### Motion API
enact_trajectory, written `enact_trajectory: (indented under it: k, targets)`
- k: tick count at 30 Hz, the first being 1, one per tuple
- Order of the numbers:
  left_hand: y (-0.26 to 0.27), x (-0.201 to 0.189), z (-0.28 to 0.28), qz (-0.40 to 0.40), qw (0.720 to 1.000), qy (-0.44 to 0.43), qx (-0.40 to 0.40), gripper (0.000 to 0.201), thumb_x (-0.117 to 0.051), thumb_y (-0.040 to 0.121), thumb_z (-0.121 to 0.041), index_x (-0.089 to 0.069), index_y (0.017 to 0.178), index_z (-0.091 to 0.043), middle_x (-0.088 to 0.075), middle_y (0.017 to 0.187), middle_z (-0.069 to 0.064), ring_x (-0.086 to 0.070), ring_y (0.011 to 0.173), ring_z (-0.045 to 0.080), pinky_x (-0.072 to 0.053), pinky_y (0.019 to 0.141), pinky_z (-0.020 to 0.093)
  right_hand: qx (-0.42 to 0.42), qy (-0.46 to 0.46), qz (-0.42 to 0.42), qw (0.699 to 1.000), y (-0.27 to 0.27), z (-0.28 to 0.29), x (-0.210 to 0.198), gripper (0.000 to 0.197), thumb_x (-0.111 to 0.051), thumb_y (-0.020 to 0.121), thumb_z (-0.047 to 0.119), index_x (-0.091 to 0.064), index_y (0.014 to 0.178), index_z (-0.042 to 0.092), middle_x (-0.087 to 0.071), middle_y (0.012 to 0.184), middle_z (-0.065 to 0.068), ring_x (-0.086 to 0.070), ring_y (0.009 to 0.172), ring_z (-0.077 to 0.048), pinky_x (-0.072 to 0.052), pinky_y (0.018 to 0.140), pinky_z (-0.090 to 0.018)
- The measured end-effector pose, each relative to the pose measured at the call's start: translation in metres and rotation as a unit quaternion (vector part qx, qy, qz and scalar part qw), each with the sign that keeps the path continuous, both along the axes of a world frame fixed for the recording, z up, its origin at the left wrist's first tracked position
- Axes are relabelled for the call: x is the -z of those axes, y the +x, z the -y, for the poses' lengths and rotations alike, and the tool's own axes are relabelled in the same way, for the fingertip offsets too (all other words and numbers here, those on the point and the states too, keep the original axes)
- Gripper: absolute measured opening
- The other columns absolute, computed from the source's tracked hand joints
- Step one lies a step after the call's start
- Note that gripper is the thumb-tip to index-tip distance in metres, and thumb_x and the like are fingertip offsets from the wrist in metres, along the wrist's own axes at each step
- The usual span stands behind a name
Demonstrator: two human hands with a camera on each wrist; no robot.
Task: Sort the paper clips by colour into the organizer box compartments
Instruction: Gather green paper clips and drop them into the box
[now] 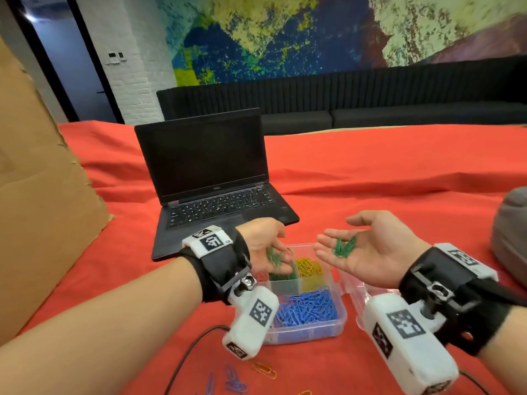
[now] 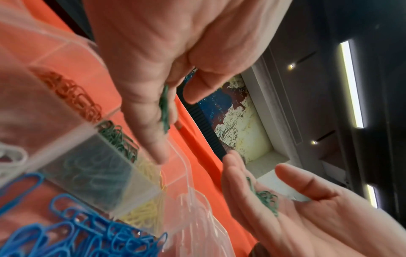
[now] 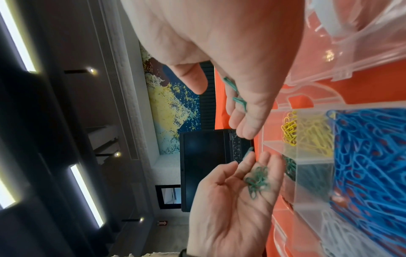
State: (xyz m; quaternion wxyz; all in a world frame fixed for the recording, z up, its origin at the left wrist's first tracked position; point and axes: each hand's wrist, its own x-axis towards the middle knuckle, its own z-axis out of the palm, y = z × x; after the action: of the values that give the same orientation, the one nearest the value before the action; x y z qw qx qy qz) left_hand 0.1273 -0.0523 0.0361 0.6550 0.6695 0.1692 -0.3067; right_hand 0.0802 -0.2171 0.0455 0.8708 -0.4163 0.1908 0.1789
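Both hands lie flat-fingered, palms cupping green clips [image 1: 344,247], before a Dell laptop [image 1: 214,189].

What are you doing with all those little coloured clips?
A person is sorting paper clips by colour into a clear organizer box on a red cloth. Both open hands carry green clips: the left hand tips its clips over the green compartment, the right hand cradles a small pile. A few clips lie loose on the cloth.
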Motion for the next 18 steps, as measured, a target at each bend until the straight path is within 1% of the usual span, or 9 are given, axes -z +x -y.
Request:
enact_trajectory:
  k: [1,3,5,8,11,13,15,17,18]
  targets:
    - [0.001,0.000,-0.001,-0.001,1.000,0.023,0.011,0.022,-0.036,0.097,-0.012,-0.045,0.095,0.009,-0.044,0.084,0.017,-0.048,0.072,0.027,-0.049,0.082,0.043,-0.001,-0.005,-0.003,1.000,0.003,0.000,0.001,0.040,-0.036,0.093,0.019,-0.048,0.115,-0.012,-0.054,0.112,-0.026,-0.051,0.116,-0.041,-0.042,0.099,-0.045]
    - [0.004,-0.001,-0.004,0.005,0.998,0.053,0.019,0.026,-0.041,0.097,-0.014,-0.045,0.102,0.012,-0.045,0.092,0.020,-0.051,0.089,0.034,-0.047,0.096,0.050,-0.002,-0.016,-0.010,1.000,0.006,0.001,0.004,0.041,-0.036,0.093,0.019,-0.048,0.116,-0.012,-0.053,0.116,-0.026,-0.052,0.115,-0.040,-0.042,0.098,-0.045]
    - [0.006,-0.002,-0.006,0.008,0.997,0.069,0.030,0.033,-0.041,0.097,-0.016,-0.044,0.109,0.015,-0.046,0.105,0.024,-0.049,0.107,0.037,-0.043,0.101,0.053,0.001,-0.024,-0.015,1.000,0.008,0.000,0.006,0.041,-0.037,0.093,0.019,-0.049,0.116,-0.012,-0.053,0.118,-0.026,-0.052,0.114,-0.040,-0.043,0.095,-0.045]
    - [0.005,-0.004,-0.006,0.013,0.996,0.079,0.038,0.050,-0.039,0.099,-0.020,-0.033,0.134,0.015,-0.034,0.139,0.029,-0.033,0.133,0.038,-0.037,0.107,0.051,0.002,-0.032,-0.015,0.999,0.008,-0.001,0.007,0.039,-0.036,0.093,0.019,-0.049,0.114,-0.011,-0.054,0.112,-0.026,-0.054,0.109,-0.039,-0.044,0.095,-0.044]
    - [0.002,-0.009,-0.002,0.019,0.997,0.067,0.038,0.059,-0.038,0.099,-0.025,-0.021,0.143,0.011,-0.020,0.151,0.029,-0.017,0.143,0.039,-0.024,0.114,0.050,0.000,-0.040,-0.014,0.999,0.006,-0.002,0.008,0.038,-0.037,0.093,0.020,-0.050,0.110,-0.011,-0.055,0.104,-0.025,-0.055,0.102,-0.039,-0.044,0.092,-0.044]
    - [0.000,-0.010,-0.002,0.020,0.998,0.052,0.038,0.061,-0.036,0.100,-0.030,-0.021,0.144,0.009,-0.016,0.153,0.029,-0.012,0.144,0.040,-0.016,0.115,0.050,0.000,-0.046,-0.016,0.999,0.005,-0.003,0.008,0.036,-0.037,0.093,0.020,-0.051,0.107,-0.011,-0.055,0.101,-0.024,-0.056,0.098,-0.039,-0.044,0.091,-0.044]
    - [-0.001,-0.008,-0.003,0.036,0.998,0.042,0.030,0.055,-0.035,0.100,-0.032,-0.031,0.139,0.005,-0.027,0.149,0.028,-0.025,0.139,0.039,-0.022,0.113,0.047,0.001,-0.050,-0.015,0.999,0.007,-0.006,0.008,0.037,-0.037,0.093,0.020,-0.050,0.109,-0.011,-0.055,0.103,-0.025,-0.055,0.103,-0.039,-0.044,0.093,-0.044]
    - [-0.001,-0.006,-0.007,0.071,0.996,0.054,0.014,0.041,-0.035,0.100,-0.032,-0.044,0.124,0.000,-0.043,0.129,0.025,-0.048,0.114,0.034,-0.035,0.100,0.041,0.000,-0.048,-0.010,0.999,0.012,-0.013,0.008,0.041,-0.037,0.093,0.022,-0.049,0.114,-0.011,-0.054,0.106,-0.026,-0.052,0.110,-0.040,-0.042,0.096,-0.044]
    - [-0.001,-0.006,-0.011,0.094,0.993,0.066,0.003,0.035,-0.034,0.100,-0.030,-0.046,0.117,-0.001,-0.047,0.120,0.022,-0.051,0.103,0.032,-0.038,0.095,0.039,-0.005,-0.047,-0.007,0.999,0.015,-0.019,0.008,0.042,-0.037,0.093,0.024,-0.048,0.115,-0.010,-0.054,0.107,-0.025,-0.051,0.112,-0.041,-0.041,0.098,-0.044]
